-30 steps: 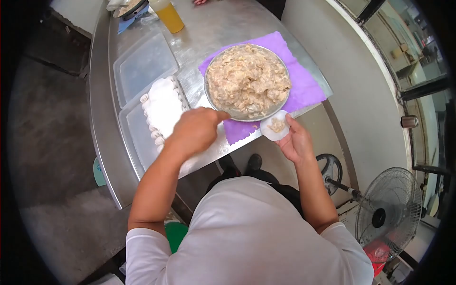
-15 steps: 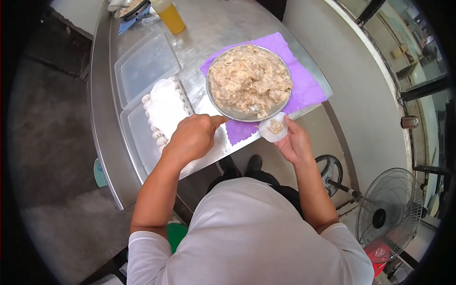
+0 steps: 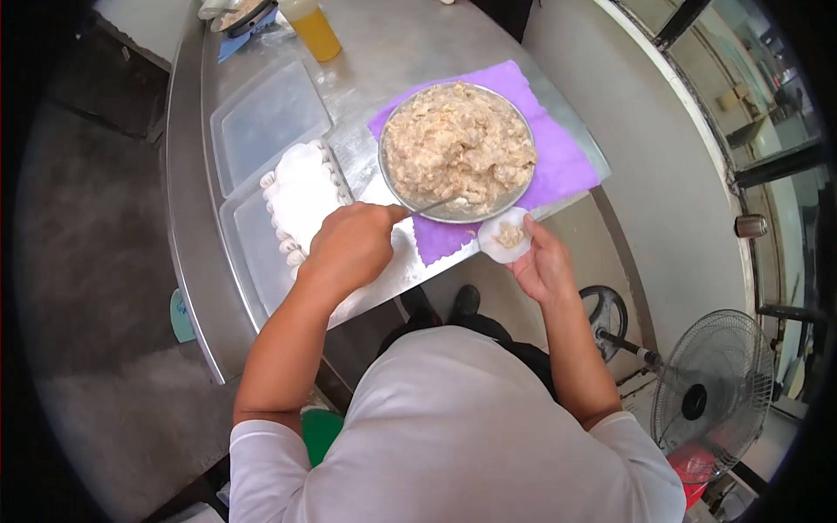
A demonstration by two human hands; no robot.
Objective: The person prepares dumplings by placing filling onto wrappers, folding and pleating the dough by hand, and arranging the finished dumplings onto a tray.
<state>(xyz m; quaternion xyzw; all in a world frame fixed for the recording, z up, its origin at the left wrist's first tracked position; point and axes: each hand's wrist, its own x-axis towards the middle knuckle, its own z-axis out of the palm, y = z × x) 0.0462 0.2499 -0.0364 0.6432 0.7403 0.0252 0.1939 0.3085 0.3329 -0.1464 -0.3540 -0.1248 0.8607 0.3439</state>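
My left hand is closed around a thin metal tool, whose far end reaches over the near rim of a round metal bowl. The bowl is heaped with pale, lumpy filling and stands on a purple cloth. Just off the table's front edge, my right hand holds a round white wrapper between thumb and fingers. A small lump of filling lies on the wrapper.
Left of the bowl, a clear plastic tray holds folded dumplings under white wrappers. Behind it lies another clear tray. A bottle of yellow liquid stands farther back. A fan is at the right.
The tool in my left hand now shows over the bowl's near rim, where earlier it was hardly visible. My right hand and the wrapper have barely moved.
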